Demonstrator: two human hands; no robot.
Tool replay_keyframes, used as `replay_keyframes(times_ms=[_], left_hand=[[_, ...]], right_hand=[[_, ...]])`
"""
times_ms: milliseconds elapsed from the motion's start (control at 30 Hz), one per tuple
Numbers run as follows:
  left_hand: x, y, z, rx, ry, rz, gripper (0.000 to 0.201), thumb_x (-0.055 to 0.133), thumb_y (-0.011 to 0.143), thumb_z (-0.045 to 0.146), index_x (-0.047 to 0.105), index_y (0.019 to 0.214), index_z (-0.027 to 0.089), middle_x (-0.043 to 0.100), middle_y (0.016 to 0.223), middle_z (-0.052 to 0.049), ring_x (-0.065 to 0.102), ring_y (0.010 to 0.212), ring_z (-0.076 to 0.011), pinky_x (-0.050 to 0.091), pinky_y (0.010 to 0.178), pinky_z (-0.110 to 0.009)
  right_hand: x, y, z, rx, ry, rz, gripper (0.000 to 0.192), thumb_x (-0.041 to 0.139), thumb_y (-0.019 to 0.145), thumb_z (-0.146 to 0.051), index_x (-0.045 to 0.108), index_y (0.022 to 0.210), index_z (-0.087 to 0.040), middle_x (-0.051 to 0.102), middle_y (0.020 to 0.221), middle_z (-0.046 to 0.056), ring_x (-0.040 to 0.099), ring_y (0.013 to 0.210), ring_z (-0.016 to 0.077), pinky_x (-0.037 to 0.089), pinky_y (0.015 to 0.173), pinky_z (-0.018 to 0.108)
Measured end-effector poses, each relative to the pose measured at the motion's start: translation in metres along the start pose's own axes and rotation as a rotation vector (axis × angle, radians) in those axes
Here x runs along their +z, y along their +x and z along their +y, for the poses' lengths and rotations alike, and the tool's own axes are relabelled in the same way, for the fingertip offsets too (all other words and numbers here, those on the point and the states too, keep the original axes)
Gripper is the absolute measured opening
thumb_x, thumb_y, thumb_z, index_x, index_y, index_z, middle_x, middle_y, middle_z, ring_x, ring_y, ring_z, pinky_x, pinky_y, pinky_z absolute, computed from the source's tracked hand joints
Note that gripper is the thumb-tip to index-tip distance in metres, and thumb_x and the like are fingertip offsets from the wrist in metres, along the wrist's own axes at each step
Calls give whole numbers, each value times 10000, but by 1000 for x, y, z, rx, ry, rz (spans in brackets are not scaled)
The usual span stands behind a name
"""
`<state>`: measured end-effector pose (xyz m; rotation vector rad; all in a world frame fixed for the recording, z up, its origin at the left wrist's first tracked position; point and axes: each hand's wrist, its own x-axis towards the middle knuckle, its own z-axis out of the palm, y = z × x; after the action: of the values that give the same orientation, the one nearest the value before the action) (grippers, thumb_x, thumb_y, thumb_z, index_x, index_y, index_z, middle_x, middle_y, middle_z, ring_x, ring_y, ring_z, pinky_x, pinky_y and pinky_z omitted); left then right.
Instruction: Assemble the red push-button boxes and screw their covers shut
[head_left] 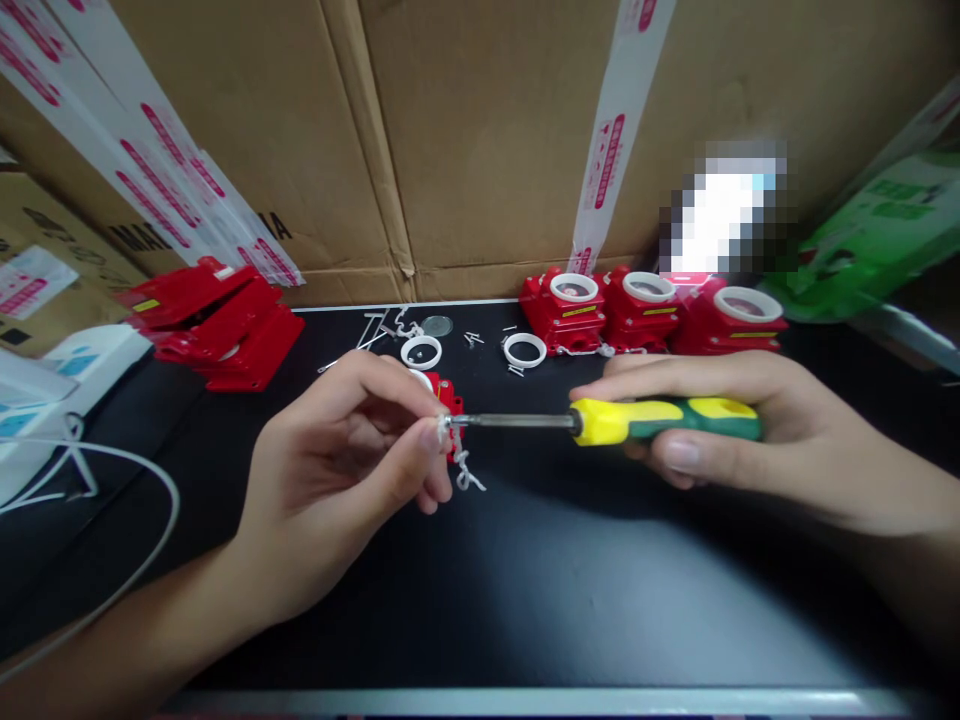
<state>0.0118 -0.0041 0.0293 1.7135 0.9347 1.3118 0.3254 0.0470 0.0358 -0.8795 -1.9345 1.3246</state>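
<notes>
Left hand [337,470] pinching white string [463,470] between thumb and finger, right at tip of yellow-green screwdriver [606,421]; right hand [787,440] wrapped round its handle, shaft level, pointing left. Small red housing [455,402] just beyond left fingertips. Farther: white ring [526,364] on black table [562,580], three red units [570,325] far right, stacked red parts [259,345] far left, cardboard [480,150] behind.

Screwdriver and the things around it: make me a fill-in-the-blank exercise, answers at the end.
The right hand grips a screwdriver whose handle is green and ____.
The knotted cord by the left hand is ____.
The large brown box at the back is made of ____.
The tabletop is ____.
Missing words: yellow; white; cardboard; black.
</notes>
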Motion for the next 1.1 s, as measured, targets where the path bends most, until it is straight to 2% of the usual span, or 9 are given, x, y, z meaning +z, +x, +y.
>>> replay_keyframes(times_ms=[167, 300, 467, 567, 700, 767, 833, 1000, 1100], left_hand=[[-6, 4, -2, 72, 219, -95, 111, 706, 1076, 176, 709, 1009, 264, 730, 876, 32, 756, 710, -120, 652, 589, -236], [-12, 7, -5, 192, 515, -179, 151, 689, 1042, 120, 715, 998, 262, 759, 873, 42, 750, 747, -126, 636, 649, -274], [-15, 5, -8, 382, 699, -206, 141, 682, 1062, 108, 706, 1069, 247, 807, 929, 19, 792, 822, -140, 635, 683, -274], [-14, 4, -9, 434, 769, -182, 138, 676, 1066, 111, 691, 1089, 246, 814, 923, 19, 801, 807, -138, 631, 661, -257], [-14, 2, -12, 482, 852, -168, 139, 677, 1066, 112, 674, 1095, 247, 800, 892, 34, 784, 745, -123, 597, 605, -239], [-16, 0, -14, 511, 888, -183, 137, 668, 1070, 102, 661, 1088, 238, 787, 891, 31, 767, 736, -120, 586, 599, -239], [-17, -1, -17, 532, 910, -204, 143, 661, 1069, 89, 650, 1072, 232, 769, 889, 30, 745, 732, -121, 575, 593, -245], [-12, 0, -16, 529, 907, -181, 189, 657, 1019, 44, 640, 1065, 227, 702, 846, 47, 660, 673, -104, 572, 614, -250], [-7, 1, -11, 526, 896, -149, 258, 679, 956, 68, 628, 1154, 225, 716, 957, -3, 708, 821, -152, 624, 728, -289]], right_hand=[[1, 5, -1, 42, -83, -126, 308, 798, 1025, -442, 906, 1255, -267, 778, 792, 42, 661, 613, 132, 488, 502, 198], [-3, 7, 2, 36, -133, -142, 285, 816, 1009, -430, 914, 1202, -245, 807, 836, 37, 690, 643, 140, 536, 582, 225], [-7, 7, 3, 89, -128, -255, 326, 722, 1077, -476, 914, 1070, -213, 702, 636, -2, 599, 555, 111, 447, 514, 220], [-5, 8, 4, 121, -134, -239, 355, 766, 1044, -491, 893, 1234, -219, 772, 716, 15, 619, 563, 119, 460, 490, 218], [-1, 11, 4, 109, -178, -148, 417, 885, 949, -474, 881, 1290, -233, 867, 934, 63, 776, 776, 178, 618, 668, 238], [0, 11, 4, 149, -138, -176, 413, 852, 979, -487, 874, 1304, -234, 858, 895, 55, 741, 710, 158, 587, 574, 210], [2, 10, 4, 204, -75, -228, 394, 797, 1024, -498, 869, 1305, -232, 830, 818, 36, 637, 576, 116, 495, 448, 183], [3, 8, 4, 239, 26, -272, 329, 789, 1040, -458, 873, 1257, -225, 803, 809, 19, 554, 523, 73, 450, 441, 167], [1, 9, 6, 251, 48, -284, 376, 779, 1047, -484, 861, 1296, -214, 802, 813, 25, 541, 514, 68, 437, 436, 170]])
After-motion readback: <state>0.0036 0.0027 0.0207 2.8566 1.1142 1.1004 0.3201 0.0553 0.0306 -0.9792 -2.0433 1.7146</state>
